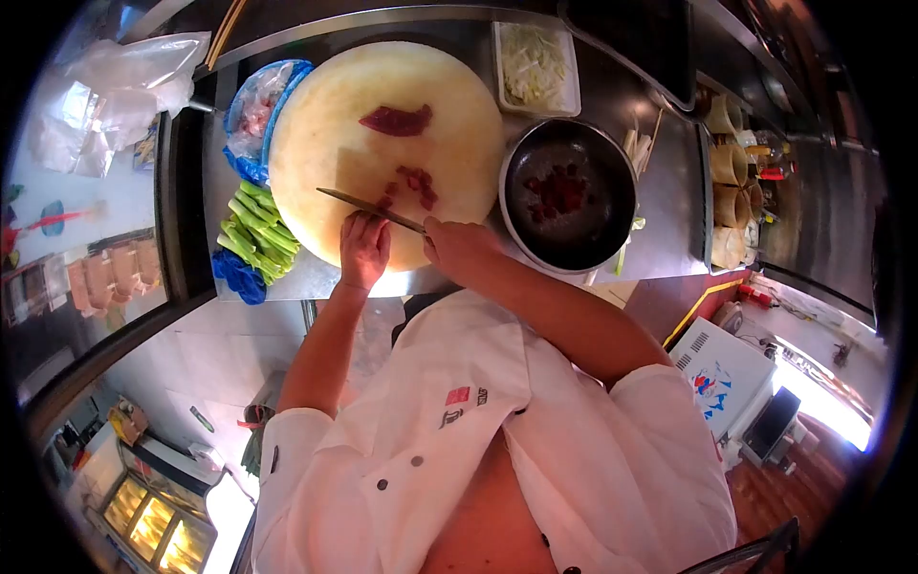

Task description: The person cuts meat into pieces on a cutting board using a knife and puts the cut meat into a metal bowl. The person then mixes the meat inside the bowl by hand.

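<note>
My right hand (pixel 459 249) grips the handle of a knife (pixel 368 206), its blade pointing left across the round, pale cutting board (pixel 325 115). Just below the blade, my left hand (pixel 365 249) rests at the board's near edge with its fingers curled together. Whatever lies under those fingertips is hidden. Small pieces of red meat (pixel 417 184) are scattered just beyond the blade. A larger dark red slab of meat (pixel 397 121) lies farther up the board. To the right, a dark round pan (pixel 602 215) holds more cut red meat (pixel 557 193).
Left of the board are a bunch of green stalks (pixel 256 230), a blue plastic bag (pixel 239 275) and a blue-rimmed container (pixel 296 75) with wrapped contents. A white tray (pixel 571 91) of pale sliced vegetable stands behind the pan. Brown containers (pixel 729 206) line the right side.
</note>
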{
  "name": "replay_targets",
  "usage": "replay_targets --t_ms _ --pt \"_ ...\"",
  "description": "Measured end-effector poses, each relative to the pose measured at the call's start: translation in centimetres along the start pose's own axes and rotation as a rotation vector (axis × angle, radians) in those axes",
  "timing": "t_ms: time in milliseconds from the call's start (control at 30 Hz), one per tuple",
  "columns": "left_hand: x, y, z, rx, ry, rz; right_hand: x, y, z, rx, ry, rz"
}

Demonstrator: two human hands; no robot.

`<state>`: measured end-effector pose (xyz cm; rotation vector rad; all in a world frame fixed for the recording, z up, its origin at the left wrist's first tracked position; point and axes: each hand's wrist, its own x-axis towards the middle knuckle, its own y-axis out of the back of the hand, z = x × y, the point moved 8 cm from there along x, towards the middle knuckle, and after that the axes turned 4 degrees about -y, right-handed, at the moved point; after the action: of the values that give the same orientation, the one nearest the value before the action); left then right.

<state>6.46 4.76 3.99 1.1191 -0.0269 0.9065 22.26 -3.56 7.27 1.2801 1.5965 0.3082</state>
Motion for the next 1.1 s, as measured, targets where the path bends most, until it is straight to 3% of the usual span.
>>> replay_targets --t_ms 300,400,500,900,1100 --pt "-1.8 2.6 -1.3 0.024 0.068 0.079 -7.6 1.0 7.5 0.043 -0.058 0.072" --pt "-1.6 2.7 -0.8 0.016 0.063 0.09 -6.7 0.5 7.0 -0.022 -0.107 -0.025" --pt "-1.1 2.3 -0.4 -0.012 0.009 0.094 -6.4 1.7 4.0 0.026 -0.02 0.077" --pt "-1.4 0.9 -1.2 -0.019 0.0 -0.039 -1.6 -1.6 -1.1 0.034 -0.047 -0.005" --pt "-1.0 2.0 -0.7 -0.047 -0.033 0.024 -0.1 -2.0 -0.3 0.075 0.079 0.123"
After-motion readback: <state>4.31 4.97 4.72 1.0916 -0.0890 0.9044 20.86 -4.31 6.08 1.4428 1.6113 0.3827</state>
